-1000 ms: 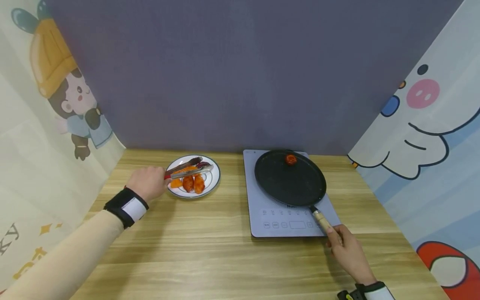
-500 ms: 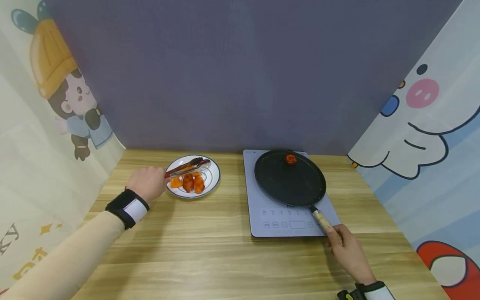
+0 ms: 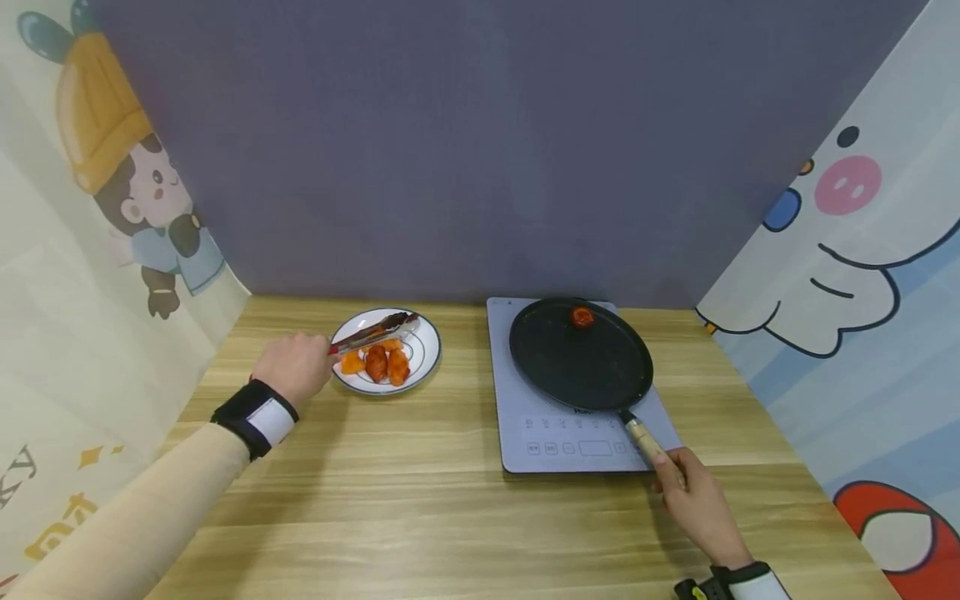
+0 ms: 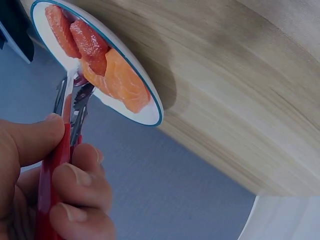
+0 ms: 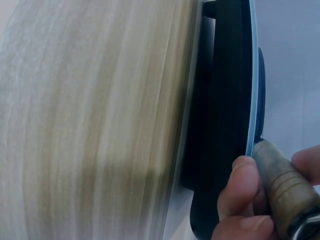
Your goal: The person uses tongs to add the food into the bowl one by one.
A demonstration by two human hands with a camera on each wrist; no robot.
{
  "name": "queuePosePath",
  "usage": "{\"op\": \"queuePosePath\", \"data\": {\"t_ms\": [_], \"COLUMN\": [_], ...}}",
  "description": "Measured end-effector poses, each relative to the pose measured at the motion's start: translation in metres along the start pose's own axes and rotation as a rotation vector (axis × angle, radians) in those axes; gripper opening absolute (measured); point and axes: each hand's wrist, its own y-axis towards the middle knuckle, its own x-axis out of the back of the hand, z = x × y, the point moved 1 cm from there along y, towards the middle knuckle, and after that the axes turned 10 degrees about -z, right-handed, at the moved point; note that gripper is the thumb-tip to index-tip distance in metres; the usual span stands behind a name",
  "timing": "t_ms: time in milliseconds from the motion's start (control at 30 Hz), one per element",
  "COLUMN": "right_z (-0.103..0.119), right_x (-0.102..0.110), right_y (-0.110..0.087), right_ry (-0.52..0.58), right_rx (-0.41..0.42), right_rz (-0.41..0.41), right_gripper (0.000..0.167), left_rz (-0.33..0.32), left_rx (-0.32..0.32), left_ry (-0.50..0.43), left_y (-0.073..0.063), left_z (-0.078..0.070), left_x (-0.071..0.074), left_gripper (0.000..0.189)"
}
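My left hand (image 3: 295,367) grips red-handled metal tongs (image 4: 55,172), thumb on one side and fingers curled on the other. Their tips reach over a white, blue-rimmed plate (image 3: 426,360). A small dark purplish-red piece (image 4: 80,78) shows between the tong tips, mostly hidden by them. Two reddish-brown food pieces (image 4: 90,42) and orange salmon-like pieces (image 4: 122,82) lie on the plate. My right hand (image 3: 696,504) holds the wooden handle (image 5: 285,185) of a flat black frying pan (image 3: 581,367). One round red piece (image 3: 582,317) sits near the pan's far rim.
The pan stands on a light grey induction cooker (image 3: 517,442) at the right of the wooden table (image 3: 420,517). A grey-blue panel (image 3: 480,150) rises behind the table, and printed curtains (image 3: 855,275) hang at both sides.
The tong arms have come closer together over the plate, around the dark purplish-red piece at their tips. My right hand and the pan stay in place.
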Motion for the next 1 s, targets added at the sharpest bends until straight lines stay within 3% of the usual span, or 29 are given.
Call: {"op": "queuePosePath", "data": {"t_ms": [233,633,1000], "right_z": [0.0005,-0.0005,-0.0011], "right_x": [-0.0001,0.0001,0.0003], "right_y": [0.0003,-0.0014,-0.0013], "right_ry": [0.0,0.001,-0.003], "right_rx": [-0.005,0.01,0.011], "right_rz": [0.005,-0.008,-0.008], "right_gripper": [0.042,0.041,0.042], "left_rz": [-0.023,0.002,-0.032], "left_rx": [0.007,0.04,0.046], "left_ry": [-0.033,-0.079,-0.11], "left_y": [-0.0031,-0.0021,-0.0036], "left_z": [-0.0005,0.0013,0.003], "left_x": [0.0011,0.0014,-0.0042], "left_gripper": [0.03,0.03,0.028]}}
